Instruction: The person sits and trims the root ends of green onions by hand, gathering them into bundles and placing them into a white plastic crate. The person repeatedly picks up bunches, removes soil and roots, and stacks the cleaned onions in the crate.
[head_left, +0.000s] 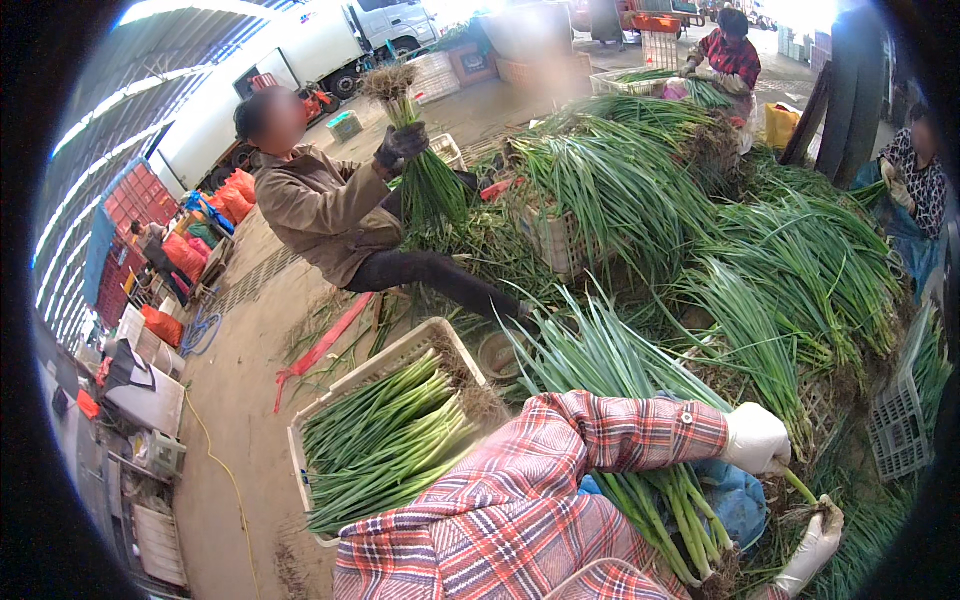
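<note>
My left hand (757, 439), in a white glove, grips a single green onion stalk (799, 486) near the right side of the view. My right hand (814, 549), in a soiled white glove, pinches the lower end of that stalk. Between my arms lies a bunch of green onions (667, 517), white stems and roots towards the bottom, its long leaves (600, 352) showing beyond my plaid sleeve. Blue plastic (731, 499) shows under the bunch.
A cream crate (405, 358) of stacked onions stands on my left. A co-worker (322, 195) opposite holds up a rooted bunch (435, 180). Large onion heaps (622, 180) lie ahead, with a grey crate (900, 431) at right. Two more people sit farther off.
</note>
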